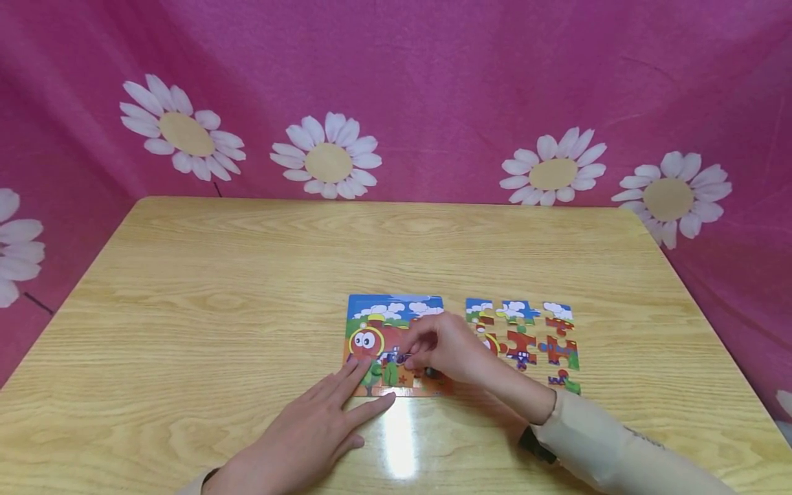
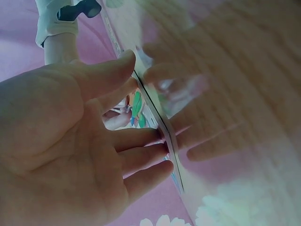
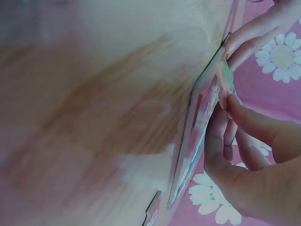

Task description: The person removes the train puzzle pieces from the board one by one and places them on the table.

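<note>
A jigsaw board (image 1: 396, 299) with a cartoon picture lies on the wooden table, partly filled in. My left hand (image 1: 309, 419) rests on its lower left part with fingers spread and straight; the left wrist view shows those fingers (image 2: 141, 157) touching the board's edge. My right hand (image 1: 452, 347) is over the middle of the board. Its thumb and fingers pinch a jigsaw piece (image 3: 227, 75) with green and orange on it, tilted up from the board in the right wrist view. The right part of the board is hidden under this hand.
Several loose jigsaw pieces (image 1: 522, 344) lie spread on the table (image 1: 216, 289) just right of the board. The right forearm covers some of that area. A pink cloth (image 1: 427, 103) with white flowers hangs behind the table. A black device (image 1: 535, 445) sits under the right wrist.
</note>
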Available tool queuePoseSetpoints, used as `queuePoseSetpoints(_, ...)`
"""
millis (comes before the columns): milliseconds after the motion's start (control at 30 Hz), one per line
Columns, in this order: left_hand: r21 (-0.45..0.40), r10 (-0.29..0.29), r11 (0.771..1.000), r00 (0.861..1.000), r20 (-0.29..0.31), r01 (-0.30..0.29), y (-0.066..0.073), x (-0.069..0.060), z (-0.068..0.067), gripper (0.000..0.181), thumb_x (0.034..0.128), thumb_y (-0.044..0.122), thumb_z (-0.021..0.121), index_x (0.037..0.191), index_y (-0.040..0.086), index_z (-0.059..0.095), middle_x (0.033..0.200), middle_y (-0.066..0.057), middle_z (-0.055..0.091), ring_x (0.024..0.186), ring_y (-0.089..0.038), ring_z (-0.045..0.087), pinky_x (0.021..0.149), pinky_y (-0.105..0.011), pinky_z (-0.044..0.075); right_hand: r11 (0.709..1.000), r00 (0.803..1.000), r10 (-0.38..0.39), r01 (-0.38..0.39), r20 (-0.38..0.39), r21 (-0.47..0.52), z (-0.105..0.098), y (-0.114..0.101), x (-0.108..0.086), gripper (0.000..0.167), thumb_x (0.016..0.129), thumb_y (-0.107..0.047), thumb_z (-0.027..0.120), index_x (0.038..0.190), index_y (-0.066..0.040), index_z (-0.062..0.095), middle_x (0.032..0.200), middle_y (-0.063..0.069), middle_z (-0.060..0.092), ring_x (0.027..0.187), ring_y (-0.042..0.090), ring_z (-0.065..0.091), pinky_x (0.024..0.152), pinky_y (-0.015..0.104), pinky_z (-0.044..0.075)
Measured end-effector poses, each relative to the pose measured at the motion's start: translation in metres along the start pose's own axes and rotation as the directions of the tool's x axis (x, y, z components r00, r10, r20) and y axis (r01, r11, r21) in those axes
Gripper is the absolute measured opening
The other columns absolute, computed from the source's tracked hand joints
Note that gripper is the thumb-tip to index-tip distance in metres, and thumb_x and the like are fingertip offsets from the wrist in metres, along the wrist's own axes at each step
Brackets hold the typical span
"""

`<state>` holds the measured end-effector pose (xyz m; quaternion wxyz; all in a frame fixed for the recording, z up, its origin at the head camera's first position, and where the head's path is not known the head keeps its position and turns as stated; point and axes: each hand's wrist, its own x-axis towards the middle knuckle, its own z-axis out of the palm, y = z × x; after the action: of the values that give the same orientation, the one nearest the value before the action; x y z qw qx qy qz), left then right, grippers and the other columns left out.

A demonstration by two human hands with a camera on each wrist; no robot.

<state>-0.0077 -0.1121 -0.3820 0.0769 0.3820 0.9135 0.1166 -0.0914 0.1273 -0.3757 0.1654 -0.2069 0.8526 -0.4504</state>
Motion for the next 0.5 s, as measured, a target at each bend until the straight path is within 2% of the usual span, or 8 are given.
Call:
queuePoseSetpoints(133, -0.001, -0.007, 1.000, 1.000, 0.016, 0.007, 0.000, 0.000, 0.000, 0.054, 0.0961, 0.030, 0.062, 0.148, 0.031, 0.046, 0.158, -0.018, 0.025, 0.145, -0.032, 0.024, 0.109, -0.046, 0.035, 1.000, 1.000, -0.021, 0.021, 0.001, 0.020, -0.007, 0.001, -0.003, 0.009, 0.080, 0.003, 0.077, 0.085, -0.004, 0.076, 0.082, 0.001, 0.069, 0.069, 0.011, 0.061, 0.062, 0.025, 0.054)
queuePoseSetpoints(267, -0.003, -0.009, 1.000, 1.000, 0.023, 0.009, 0.000, 0.001, -0.001, 0.054, 0.0968, 0.030, 0.061, 0.149, 0.031, 0.044, 0.159, -0.017, 0.024, 0.145, -0.032, 0.023, 0.109, -0.046, 0.036, 0.999, 1.000, -0.005, 0.006, -0.015, 0.043, -0.019, 0.002, -0.008, 0.008, 0.082, 0.003, 0.076, 0.085, -0.004, 0.076, 0.084, 0.004, 0.072, 0.071, 0.014, 0.065, 0.063, 0.026, 0.054)
queuePoseSetpoints(500, 0.016, 0.001, 1.000, 1.000, 0.010, -0.001, 0.000, -0.001, 0.000, 0.055, 0.0968, 0.029, 0.061, 0.149, 0.031, 0.044, 0.160, -0.017, 0.021, 0.146, -0.032, 0.022, 0.109, -0.045, 0.036, 0.995, 0.994, 0.092, -0.090, -0.052, 0.039, -0.043, 0.004, -0.023, 0.006, 0.083, 0.002, 0.075, 0.087, -0.002, 0.076, 0.086, 0.005, 0.071, 0.072, 0.018, 0.064, 0.060, 0.027, 0.052)
